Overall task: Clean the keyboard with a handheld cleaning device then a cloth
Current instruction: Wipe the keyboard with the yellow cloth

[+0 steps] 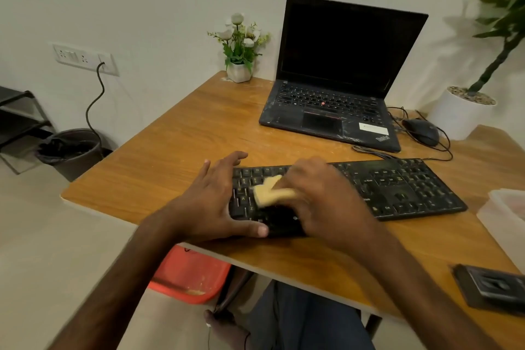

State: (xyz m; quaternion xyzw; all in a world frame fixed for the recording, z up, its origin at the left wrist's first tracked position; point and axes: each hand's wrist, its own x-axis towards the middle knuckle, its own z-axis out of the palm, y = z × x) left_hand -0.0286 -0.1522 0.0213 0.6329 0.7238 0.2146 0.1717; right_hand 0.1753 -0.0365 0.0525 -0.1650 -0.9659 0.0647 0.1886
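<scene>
Bare table (176,150) is left open to the left of the keyboard (397,187) and behind its left half, room behind its right half is taken up by laptop (335,88), mouse (420,131) and looped cables (369,151), its right end is hemmed by a clear container (505,207)

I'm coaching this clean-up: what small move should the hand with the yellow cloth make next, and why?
Probably slide the yellow cloth rightward along the keyboard: the right hand holds it on the left-end keys, the left hand steadies that end, and the keys further right lie uncovered.
</scene>
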